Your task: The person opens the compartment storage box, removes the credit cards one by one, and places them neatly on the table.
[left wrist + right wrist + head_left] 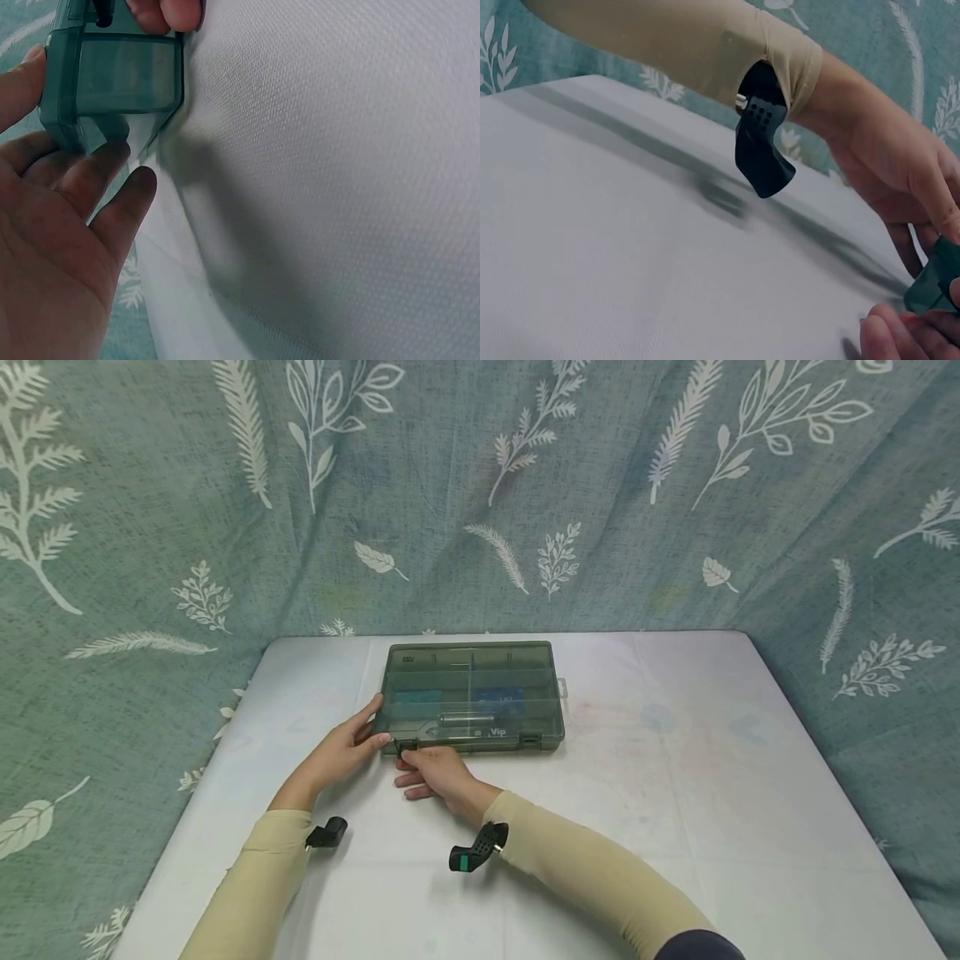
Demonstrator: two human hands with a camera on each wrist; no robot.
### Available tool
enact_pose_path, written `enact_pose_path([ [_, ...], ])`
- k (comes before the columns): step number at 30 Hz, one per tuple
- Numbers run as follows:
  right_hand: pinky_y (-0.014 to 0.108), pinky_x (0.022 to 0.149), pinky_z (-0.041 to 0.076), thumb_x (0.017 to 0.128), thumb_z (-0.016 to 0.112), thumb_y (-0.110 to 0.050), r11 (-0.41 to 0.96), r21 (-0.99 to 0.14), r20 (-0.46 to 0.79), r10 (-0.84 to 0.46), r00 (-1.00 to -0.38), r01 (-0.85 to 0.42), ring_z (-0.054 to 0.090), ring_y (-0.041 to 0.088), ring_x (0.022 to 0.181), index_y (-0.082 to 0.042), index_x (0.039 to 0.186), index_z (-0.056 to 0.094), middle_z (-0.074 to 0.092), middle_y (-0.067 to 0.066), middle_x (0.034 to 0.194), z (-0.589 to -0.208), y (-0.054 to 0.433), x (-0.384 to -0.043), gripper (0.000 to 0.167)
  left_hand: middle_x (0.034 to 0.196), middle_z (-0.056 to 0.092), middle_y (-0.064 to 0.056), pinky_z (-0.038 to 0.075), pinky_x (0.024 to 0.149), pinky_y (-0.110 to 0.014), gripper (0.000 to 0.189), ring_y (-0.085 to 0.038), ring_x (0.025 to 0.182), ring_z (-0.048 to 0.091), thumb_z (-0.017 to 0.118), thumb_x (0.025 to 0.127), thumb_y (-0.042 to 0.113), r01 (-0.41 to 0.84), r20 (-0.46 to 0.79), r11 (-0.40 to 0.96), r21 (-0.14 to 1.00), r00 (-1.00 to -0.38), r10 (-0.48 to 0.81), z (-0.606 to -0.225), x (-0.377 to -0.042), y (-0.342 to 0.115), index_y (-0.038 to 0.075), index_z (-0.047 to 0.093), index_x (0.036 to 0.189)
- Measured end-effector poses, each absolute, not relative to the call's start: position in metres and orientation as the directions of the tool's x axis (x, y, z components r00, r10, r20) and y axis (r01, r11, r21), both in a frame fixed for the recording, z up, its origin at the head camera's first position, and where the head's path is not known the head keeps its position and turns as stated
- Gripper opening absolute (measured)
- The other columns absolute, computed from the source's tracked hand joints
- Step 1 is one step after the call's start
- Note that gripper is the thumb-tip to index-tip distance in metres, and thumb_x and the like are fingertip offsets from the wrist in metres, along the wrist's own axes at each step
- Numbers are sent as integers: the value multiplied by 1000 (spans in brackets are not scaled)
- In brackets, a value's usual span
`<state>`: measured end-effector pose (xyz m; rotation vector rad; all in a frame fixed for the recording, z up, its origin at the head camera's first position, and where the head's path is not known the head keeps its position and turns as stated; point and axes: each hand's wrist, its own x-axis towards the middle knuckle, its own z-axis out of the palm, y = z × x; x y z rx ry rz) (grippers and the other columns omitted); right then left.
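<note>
Translucent dark-green rectangular plastic case [457, 681], lid down, sits on the white cloth-covered table [675, 793], toward its far side and left of its middle. Your left hand [337, 760] grips its near left corner, thumb at the near side and fingers spread along the left wall. Your right hand [442, 775] is at the near edge, thumb at the small dark left latch [407, 746]; you cannot tell whether it pinches that latch or only presses it, nor whether the latch is fastened. To the right, along the same edge, sits the matching dark right latch [530, 741].

Expect the shell to be stiff and fairly light, with smooth walls that may slide on the cloth when you pull at an edge. Your left-hand hold at the corner suits bracing it. The latches look like the delicate parts, so work each with a thumb tip rather than prying hard. Inside, a teal flat piece [418, 698] and a blue flat piece [498, 698] show through the lid; they could shift if you tilt the case. For lifting, take both short side walls, avoiding the clear tab [562, 688] on the right.
</note>
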<state>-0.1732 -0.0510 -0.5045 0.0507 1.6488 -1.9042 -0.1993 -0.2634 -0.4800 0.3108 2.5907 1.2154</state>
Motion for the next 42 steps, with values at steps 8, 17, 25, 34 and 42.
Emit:
enact_pose_path([
  [8,31,77,64,107,56,-27,-35,-890,-393,-442,-806,454,74,23,98,4,122,70,73,13,111,-506,-48,-173,37,170,8,-7,32,118,-58,78,-45,147,30,58,105,38,67,-156,635,770,-944,289,-479,-199,-262,25,10,166],
  [17,32,81,63,107,56,-26,-67,-902,-351,-461,-815,427,74,25,97,6,130,65,73,15,114,-511,-42,-172,40,170,9,-7,33,118,-57,78,-44,147,31,58,105,38,88,-139,631,771,-943,301,-478,-198,-262,23,11,166],
  [25,36,83,63,107,56,-22,-86,-909,-327,-462,-824,409,73,30,99,5,135,61,71,17,118,-511,-32,-169,39,170,9,-6,33,118,-57,79,-45,146,32,58,105,39,97,-134,639,763,-944,303,-480,-198,-262,21,11,166],
  [34,37,84,63,107,56,-21,-93,-910,-320,-461,-828,404,73,31,102,3,136,61,68,19,125,-509,-17,-169,39,171,8,-8,32,118,-58,78,-45,147,30,57,106,36,91,-143,643,760,-942,303,-478,-198,-263,20,9,166],
  [42,37,84,63,108,55,-22,-69,-917,-324,-447,-834,393,72,31,102,2,138,60,67,18,125,-508,-1,-169,39,171,7,-6,31,119,-57,79,-44,148,30,57,105,39,94,-146,646,758,-940,308,-479,-199,-263,22,9,166],
])
